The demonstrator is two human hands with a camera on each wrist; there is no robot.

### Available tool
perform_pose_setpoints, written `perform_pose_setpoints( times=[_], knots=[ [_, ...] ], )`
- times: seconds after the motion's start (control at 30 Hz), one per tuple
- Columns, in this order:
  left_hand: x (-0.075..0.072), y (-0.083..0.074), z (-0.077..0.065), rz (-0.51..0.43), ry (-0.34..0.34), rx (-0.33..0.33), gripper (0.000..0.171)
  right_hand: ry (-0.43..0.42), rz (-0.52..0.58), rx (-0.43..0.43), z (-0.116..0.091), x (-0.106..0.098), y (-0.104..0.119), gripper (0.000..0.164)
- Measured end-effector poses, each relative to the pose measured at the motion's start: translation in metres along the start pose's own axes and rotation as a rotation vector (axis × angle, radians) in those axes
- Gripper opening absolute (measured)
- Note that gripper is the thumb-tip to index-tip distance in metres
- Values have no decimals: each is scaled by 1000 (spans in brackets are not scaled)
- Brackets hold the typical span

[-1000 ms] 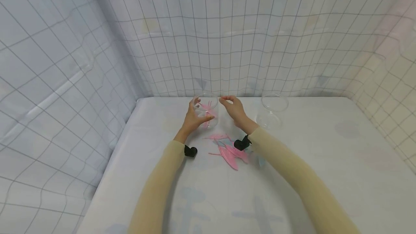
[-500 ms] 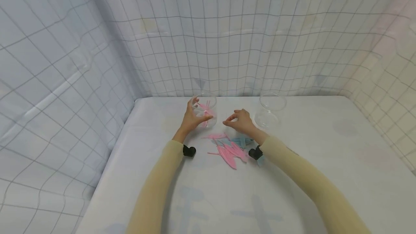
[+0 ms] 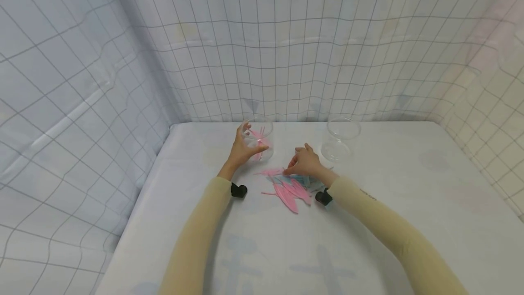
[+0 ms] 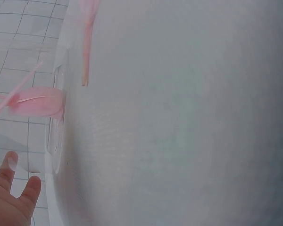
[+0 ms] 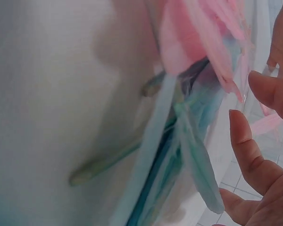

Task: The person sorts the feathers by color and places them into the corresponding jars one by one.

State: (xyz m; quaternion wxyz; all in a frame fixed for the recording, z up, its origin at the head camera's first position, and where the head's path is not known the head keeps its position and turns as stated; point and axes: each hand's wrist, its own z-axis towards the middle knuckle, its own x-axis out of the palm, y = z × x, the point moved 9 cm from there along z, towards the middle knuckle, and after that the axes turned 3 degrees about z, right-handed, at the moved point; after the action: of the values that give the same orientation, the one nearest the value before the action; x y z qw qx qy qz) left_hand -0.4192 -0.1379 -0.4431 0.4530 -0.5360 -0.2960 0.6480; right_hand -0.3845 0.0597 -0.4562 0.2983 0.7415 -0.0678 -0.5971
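My left hand (image 3: 242,150) grips a clear cylindrical jar (image 3: 269,139) standing near the table's back edge, thumb in front and fingers behind. Several pink feathers (image 3: 259,142) lean inside it; the left wrist view shows one pink feather (image 4: 40,101) through the clear wall. My right hand (image 3: 307,162) hovers low over a loose pile, fingertips near the stem end of a pink feather (image 3: 273,171). In the right wrist view its thumb and index finger stand apart with nothing between them. Below lie pink feathers (image 3: 285,197) and blue feathers (image 5: 195,155), partly hidden under the hand.
A second clear jar (image 3: 344,136) stands behind and to the right of my right hand, with nothing visible inside. The white-covered table (image 3: 409,195) ends at a hanging grid-patterned cloth (image 3: 303,49), which also closes off both sides.
My right hand has come away from beside the held jar, moving toward me and down to the feather pile. The left hand and its jar have stayed in place.
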Motion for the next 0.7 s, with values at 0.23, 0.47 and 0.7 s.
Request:
perform_pose_setpoints(
  times=[0.23, 0.47, 0.7],
  knots=[
    [1, -1, 1, 22, 4, 4, 104, 37, -20, 18, -3, 7, -1, 23],
    [0, 1, 0, 11, 3, -8, 104, 25, -42, 3, -7, 7, 3, 22],
    [0, 4, 0, -1, -8, -6, 106, 18, -48, -26, -11, 6, 6, 20]
  ],
)
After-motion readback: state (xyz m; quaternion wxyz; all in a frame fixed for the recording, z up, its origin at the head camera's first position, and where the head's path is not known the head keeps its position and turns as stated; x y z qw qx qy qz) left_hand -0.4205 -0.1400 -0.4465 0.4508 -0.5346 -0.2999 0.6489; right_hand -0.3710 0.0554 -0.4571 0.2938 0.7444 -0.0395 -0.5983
